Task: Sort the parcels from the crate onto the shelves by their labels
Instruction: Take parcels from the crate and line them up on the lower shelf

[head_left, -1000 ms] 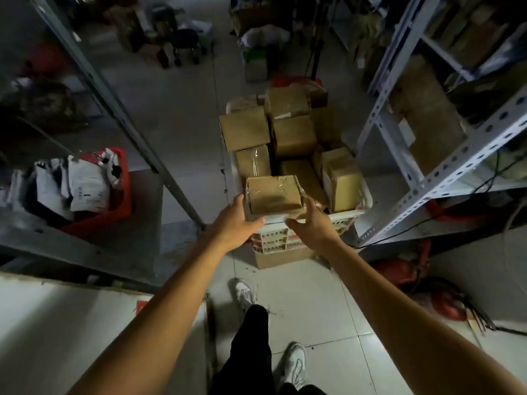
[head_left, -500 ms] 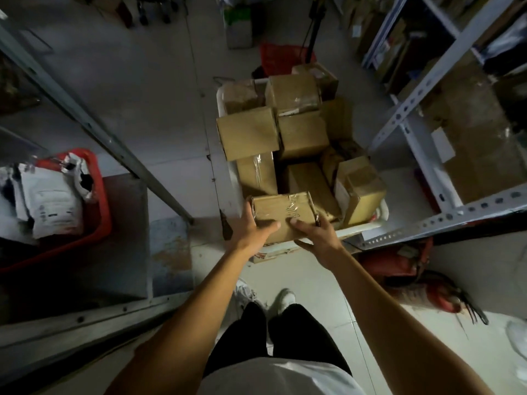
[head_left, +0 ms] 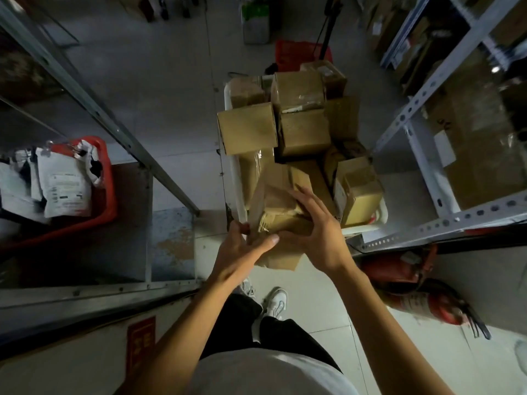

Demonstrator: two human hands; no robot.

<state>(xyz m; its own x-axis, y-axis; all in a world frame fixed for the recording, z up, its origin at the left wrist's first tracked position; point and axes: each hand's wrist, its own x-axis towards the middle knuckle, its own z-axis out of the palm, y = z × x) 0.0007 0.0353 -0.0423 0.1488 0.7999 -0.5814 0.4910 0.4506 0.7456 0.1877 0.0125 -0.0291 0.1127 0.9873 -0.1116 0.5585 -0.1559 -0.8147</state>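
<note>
A taped cardboard parcel sits tilted between both hands, just above the near rim of the white crate at the centre of the view. The left hand holds its near-left corner, thumb stretched across the lower face and fingers tucked behind the edge. The right hand clamps the right side — fingers curled over the top, thumb on the near face. Other brown boxes fill the crate toward 12 o'clock. At 9 o'clock a red bin holds white mailer bags on a low metal shelf. At 3 o'clock stands a white perforated rack — red fire extinguishers lie at 4 o'clock.
</note>
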